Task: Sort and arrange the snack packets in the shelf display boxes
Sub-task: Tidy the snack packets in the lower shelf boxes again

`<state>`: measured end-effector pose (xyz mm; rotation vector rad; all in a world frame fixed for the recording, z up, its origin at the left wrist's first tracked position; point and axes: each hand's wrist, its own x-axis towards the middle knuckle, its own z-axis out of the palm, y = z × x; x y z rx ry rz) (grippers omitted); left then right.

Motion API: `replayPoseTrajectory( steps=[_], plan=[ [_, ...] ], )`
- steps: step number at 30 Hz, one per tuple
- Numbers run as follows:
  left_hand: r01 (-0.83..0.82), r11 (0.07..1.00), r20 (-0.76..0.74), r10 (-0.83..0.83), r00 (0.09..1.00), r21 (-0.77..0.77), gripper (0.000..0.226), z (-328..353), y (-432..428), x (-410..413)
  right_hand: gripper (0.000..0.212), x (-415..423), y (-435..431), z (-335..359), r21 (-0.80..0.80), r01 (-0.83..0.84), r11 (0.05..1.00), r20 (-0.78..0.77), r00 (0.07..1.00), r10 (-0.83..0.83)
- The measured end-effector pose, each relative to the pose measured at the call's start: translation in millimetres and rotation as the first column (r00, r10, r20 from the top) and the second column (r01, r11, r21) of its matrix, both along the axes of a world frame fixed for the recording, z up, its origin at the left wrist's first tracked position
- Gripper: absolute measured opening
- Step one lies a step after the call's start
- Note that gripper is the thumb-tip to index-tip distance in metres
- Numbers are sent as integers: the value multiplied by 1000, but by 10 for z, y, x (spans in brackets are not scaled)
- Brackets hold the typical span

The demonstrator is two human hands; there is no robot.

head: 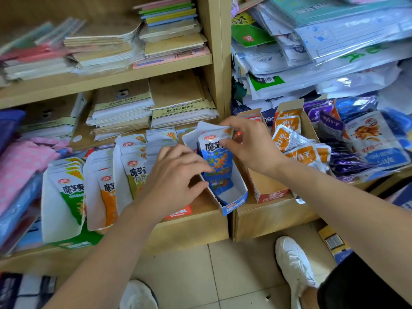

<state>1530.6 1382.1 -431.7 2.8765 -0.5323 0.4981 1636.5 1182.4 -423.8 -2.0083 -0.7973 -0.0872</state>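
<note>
A blue and white display box (236,200) stands on the lower shelf, with blue snack packets (217,157) upright at its back. My right hand (249,143) pinches the top of the front blue packet. My left hand (176,175) grips the box's left wall, its fingertips touching the packet's lower part. To the left stand boxes with green packets (69,190), orange packets (107,192) and olive packets (136,170). A red and brown box (267,190) sits to the right of the blue one.
Orange packets (298,148) spill from a cardboard box (308,128) on the right, next to purple and blue packets (376,139). Stacks of notebooks (120,112) fill the shelves above. A wooden upright (220,63) divides the two shelf units. My white shoes (294,264) stand on the tiled floor.
</note>
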Motion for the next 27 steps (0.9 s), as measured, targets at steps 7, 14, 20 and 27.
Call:
replayPoseTrajectory(
  steps=[7, 14, 20, 27],
  plan=[
    [-17, 982, -100, 36, 994, 191, 25, -80, 3, -8, 54, 43, 41, -145, -311, -22, 950, 49, 998, 40],
    [-1, 971, -129, 32, 991, 237, 23, -95, -12, 11, 74, 59, 18, -164, -308, -63, 949, -5, 998, 65],
    [11, 984, -158, 18, 987, 181, 18, -71, 9, 37, 81, 3, -40, -153, -270, -98, 958, 34, 993, 111],
    [-27, 983, -236, 70, 969, 180, 19, -92, 8, 56, 74, -199, -173, -153, -292, -38, 956, 65, 996, 59]
  ],
)
